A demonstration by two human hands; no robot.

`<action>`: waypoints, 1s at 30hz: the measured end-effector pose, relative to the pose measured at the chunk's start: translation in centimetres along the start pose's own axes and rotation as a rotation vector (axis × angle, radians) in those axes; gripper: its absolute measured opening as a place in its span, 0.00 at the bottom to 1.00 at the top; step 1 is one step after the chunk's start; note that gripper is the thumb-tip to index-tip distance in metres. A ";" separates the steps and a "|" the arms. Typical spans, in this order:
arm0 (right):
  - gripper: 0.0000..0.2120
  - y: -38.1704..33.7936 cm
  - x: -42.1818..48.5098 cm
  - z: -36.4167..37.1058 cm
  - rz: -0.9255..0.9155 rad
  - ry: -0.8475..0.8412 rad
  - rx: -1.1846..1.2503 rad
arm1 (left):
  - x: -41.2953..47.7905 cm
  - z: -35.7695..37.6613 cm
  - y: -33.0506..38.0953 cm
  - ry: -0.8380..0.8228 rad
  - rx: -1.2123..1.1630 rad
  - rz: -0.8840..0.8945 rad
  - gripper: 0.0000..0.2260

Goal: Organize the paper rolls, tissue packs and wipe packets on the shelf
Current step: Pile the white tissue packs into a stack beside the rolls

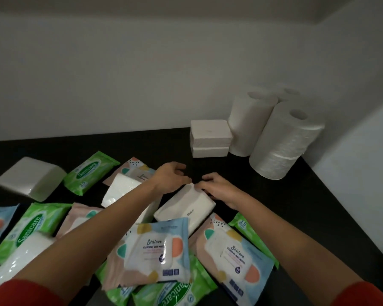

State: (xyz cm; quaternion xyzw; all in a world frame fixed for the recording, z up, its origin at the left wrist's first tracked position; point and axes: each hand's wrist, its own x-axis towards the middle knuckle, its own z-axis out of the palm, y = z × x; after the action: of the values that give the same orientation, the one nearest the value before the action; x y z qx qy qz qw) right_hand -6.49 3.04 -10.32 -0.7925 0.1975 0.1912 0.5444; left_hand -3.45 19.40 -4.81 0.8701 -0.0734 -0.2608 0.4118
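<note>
A white tissue pack [186, 206] lies tilted in the middle of the dark shelf [318, 206]. My right hand [219, 191] grips its far right end, fingers curled over the edge. My left hand [171, 180] hovers at its far left corner with fingers loosely spread, touching or just above it. Two white tissue packs [210, 138] are stacked at the back beside three upright paper rolls [283, 142]. Green Sanicare wipe packets [91, 172] and pastel Stalove wipe packets [155, 252] lie scattered in front.
More white tissue packs lie at the left [30, 178], under my left forearm [119, 191] and at the lower left [20, 259]. White walls close the shelf behind [142, 74] and on the right [363, 151].
</note>
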 end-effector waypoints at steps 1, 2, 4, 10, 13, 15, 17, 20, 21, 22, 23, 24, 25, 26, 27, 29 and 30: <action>0.30 0.1 -0.2 0.1 -0.008 -0.015 -0.028 | -0.2 0.0 0.0 -0.003 0.018 0.000 0.24; 0.28 0.1 -0.5 0.2 -0.016 -0.030 -0.043 | -0.5 0.0 0.0 -0.007 0.033 0.001 0.24; 0.28 0.3 -0.9 0.5 -0.026 -0.064 -0.075 | -0.9 -0.1 -0.1 -0.020 0.063 0.007 0.23; 0.35 -0.1 -1.3 0.4 -0.010 -0.155 -0.174 | -1.5 -0.1 -0.2 -0.116 0.226 0.008 0.24; 0.35 -0.3 -1.5 0.0 0.037 -0.267 -0.098 | -1.9 0.3 -0.5 -0.166 0.261 0.014 0.27; 0.28 -0.4 -1.6 -0.2 0.052 -0.323 -0.089 | -2.0 0.3 -0.7 -0.176 0.205 0.017 0.27; 0.19 -0.4 -1.8 -0.3 0.038 -0.354 -0.046 | -2.1 0.2 -0.7 -0.179 0.136 0.022 0.27; 0.15 -0.4 -1.9 -0.6 0.019 -0.343 0.112 | -2.1 -0.2 -0.6 -0.191 0.065 0.043 0.27; 0.15 -0.4 -2.0 -0.9 0.003 -0.329 0.148 | -2.0 -0.4 -0.7 -0.195 0.050 0.053 0.26; 0.14 -0.5 -2.0 -1.2 -0.017 -0.313 0.161 | -1.9 -0.6 -0.8 -0.196 0.033 0.060 0.26; 0.13 -0.6 -2.0 -1.6 -0.038 -0.299 0.167 | -1.8 -0.7 -0.8 -0.196 0.012 0.065 0.25; 0.12 -0.7 -2.0 -2.0 -0.055 -0.284 0.179 | -1.7 -0.9 -0.9 -0.197 -0.006 0.069 0.24; 0.11 -0.8 -2.0 -2.5 -0.070 -0.264 0.198 | -1.6 -1.0 -0.9 -0.196 -0.025 0.072 0.23; 0.11 -1.0 -2.0 -3.0 -0.083 -0.245 0.225 | -1.5 -1.2 -0.9 -0.192 -0.047 0.074 0.22; 0.10 -1.1 -2.0 -3.5 -0.096 -0.229 0.260 | -1.4 -1.3 -0.9 -0.183 -0.070 0.077 0.21; 0.09 -1.4 -1.9 -4.5 -0.125 -0.205 0.332 | -1.2 -1.6 -0.7 -0.151 -0.106 0.094 0.19; 0.10 -1.5 -1.9 -4.9 -0.139 -0.198 0.361 | -1.1 -1.7 -0.6 -0.134 -0.130 0.102 0.18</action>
State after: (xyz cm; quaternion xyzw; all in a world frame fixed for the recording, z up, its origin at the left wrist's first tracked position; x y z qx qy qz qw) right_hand -6.89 -0.88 -6.48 -0.6712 0.1188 0.1916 0.7061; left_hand -3.59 21.36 -3.97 0.8173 -0.1278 -0.3012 0.4743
